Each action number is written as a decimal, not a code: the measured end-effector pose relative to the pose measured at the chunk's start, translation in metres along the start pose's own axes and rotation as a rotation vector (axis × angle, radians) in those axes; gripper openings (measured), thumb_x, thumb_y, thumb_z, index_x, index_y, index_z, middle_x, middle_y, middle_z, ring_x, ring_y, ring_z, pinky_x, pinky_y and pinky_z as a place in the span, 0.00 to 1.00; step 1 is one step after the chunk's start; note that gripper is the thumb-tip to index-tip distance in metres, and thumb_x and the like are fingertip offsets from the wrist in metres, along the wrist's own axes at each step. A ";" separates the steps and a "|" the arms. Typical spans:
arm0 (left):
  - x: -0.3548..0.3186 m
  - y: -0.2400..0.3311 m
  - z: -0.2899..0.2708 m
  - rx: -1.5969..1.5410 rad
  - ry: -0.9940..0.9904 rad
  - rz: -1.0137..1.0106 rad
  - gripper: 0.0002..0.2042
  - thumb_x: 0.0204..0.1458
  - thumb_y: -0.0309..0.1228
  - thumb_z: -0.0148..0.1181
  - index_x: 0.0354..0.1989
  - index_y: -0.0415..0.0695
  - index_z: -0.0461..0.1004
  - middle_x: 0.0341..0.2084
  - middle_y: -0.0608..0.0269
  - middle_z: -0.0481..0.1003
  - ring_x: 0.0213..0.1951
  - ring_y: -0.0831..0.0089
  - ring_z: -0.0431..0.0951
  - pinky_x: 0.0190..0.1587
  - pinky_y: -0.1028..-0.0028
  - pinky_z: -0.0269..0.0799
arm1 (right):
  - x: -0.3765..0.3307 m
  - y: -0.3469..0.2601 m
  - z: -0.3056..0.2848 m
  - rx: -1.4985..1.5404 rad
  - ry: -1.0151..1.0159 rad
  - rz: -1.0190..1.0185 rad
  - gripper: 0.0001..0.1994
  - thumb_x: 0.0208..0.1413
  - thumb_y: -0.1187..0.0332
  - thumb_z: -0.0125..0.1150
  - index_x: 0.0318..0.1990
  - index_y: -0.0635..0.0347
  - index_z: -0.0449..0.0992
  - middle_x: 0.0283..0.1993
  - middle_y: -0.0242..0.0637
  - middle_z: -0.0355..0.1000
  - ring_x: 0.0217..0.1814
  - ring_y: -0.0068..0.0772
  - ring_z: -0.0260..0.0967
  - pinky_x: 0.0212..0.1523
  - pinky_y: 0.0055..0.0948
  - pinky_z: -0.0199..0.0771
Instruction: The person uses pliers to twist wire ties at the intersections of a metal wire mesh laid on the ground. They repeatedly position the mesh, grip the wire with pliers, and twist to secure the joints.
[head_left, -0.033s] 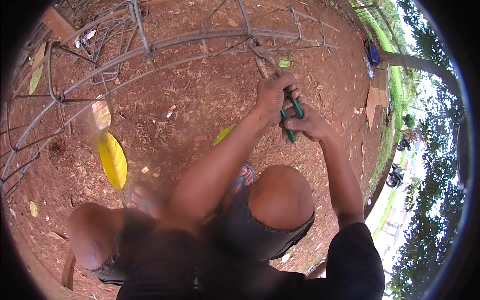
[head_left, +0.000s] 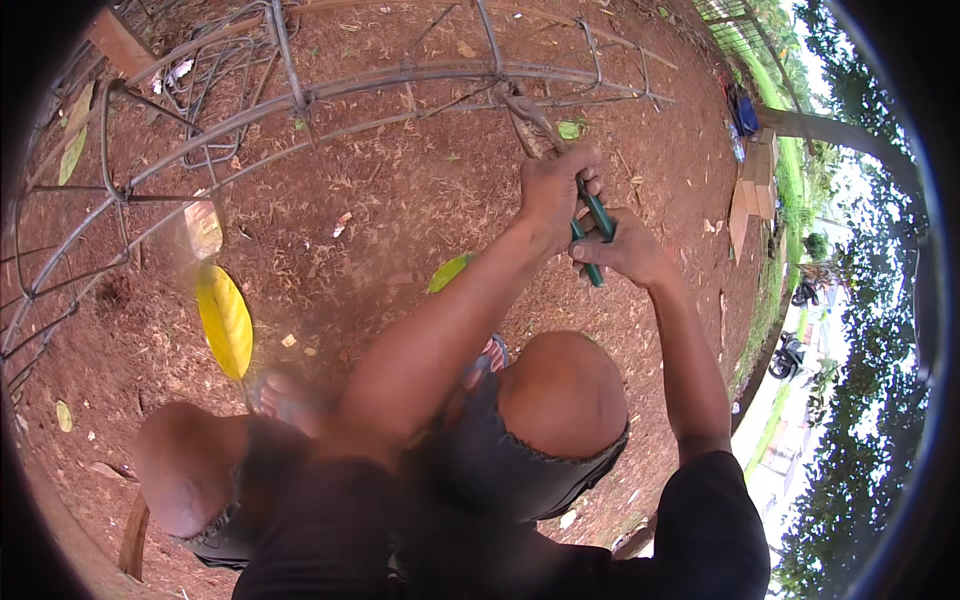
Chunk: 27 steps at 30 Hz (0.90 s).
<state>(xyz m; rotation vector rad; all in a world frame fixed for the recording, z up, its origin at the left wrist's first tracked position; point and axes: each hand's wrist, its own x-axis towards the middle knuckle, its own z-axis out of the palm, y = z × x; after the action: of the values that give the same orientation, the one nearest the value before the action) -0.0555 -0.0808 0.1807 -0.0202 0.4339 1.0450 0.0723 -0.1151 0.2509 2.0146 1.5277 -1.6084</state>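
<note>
Both my hands are on a pair of pincers (head_left: pixel 533 125) with a rusty metal head and green handles. My left hand (head_left: pixel 552 198) is closed around the upper part, just below the metal. Lower down, my right hand (head_left: pixel 632 248) grips the green handle ends, thumb across them. The pincers' jaws meet a crossing of rods on a long steel rebar cage (head_left: pixel 400 74), where a stirrup joins a lengthwise bar. Any tie wire in the jaws is too small to make out.
Loose bent rebar stirrups (head_left: pixel 215 85) lie beyond the cage at the far left. A yellow leaf (head_left: pixel 225 322) rests on the reddish soil near my left knee. Cardboard (head_left: pixel 755 185) leans by a tree trunk (head_left: pixel 840 128) at the right. A wooden piece (head_left: pixel 120 42) stands far left.
Both hands and the pincers' handles have shifted slightly to the right. The handle ends look closer together. The jaws stay at the same rod crossing.
</note>
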 end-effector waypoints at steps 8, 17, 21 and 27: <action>0.000 0.003 0.052 0.047 0.406 0.080 0.08 0.45 0.27 0.60 0.26 0.39 0.67 0.19 0.64 0.65 0.18 0.76 0.66 0.20 0.71 0.64 | -0.025 -0.039 0.024 -0.690 0.744 -0.168 0.19 0.44 0.71 0.63 0.46 0.68 0.71 0.32 0.51 0.74 0.32 0.47 0.74 0.38 0.40 0.74; -0.008 -0.002 0.000 -0.256 -0.245 -0.105 0.11 0.49 0.34 0.61 0.35 0.43 0.69 0.28 0.66 0.71 0.30 0.76 0.71 0.30 0.71 0.69 | -0.001 -0.009 -0.018 0.594 -0.344 0.027 0.19 0.43 0.63 0.72 0.36 0.68 0.72 0.25 0.44 0.73 0.21 0.37 0.73 0.17 0.30 0.74; -0.009 -0.011 0.014 0.163 0.032 -0.007 0.11 0.45 0.34 0.62 0.22 0.43 0.68 0.19 0.64 0.70 0.20 0.75 0.67 0.24 0.71 0.62 | -0.009 0.001 -0.013 0.476 -0.214 0.033 0.31 0.39 0.60 0.74 0.48 0.69 0.66 0.36 0.47 0.73 0.32 0.39 0.76 0.29 0.30 0.77; 0.017 -0.035 0.011 0.620 0.540 0.306 0.15 0.41 0.35 0.65 0.14 0.41 0.67 0.10 0.63 0.66 0.16 0.72 0.64 0.23 0.66 0.62 | -0.011 -0.012 0.055 -0.413 0.553 -0.265 0.34 0.39 0.65 0.68 0.55 0.69 0.62 0.50 0.52 0.71 0.48 0.49 0.72 0.45 0.44 0.71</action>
<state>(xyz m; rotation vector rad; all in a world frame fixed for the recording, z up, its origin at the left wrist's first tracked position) -0.0148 -0.0817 0.1784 0.3322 1.2703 1.1605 0.0293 -0.1515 0.2421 2.1711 2.1690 -0.7080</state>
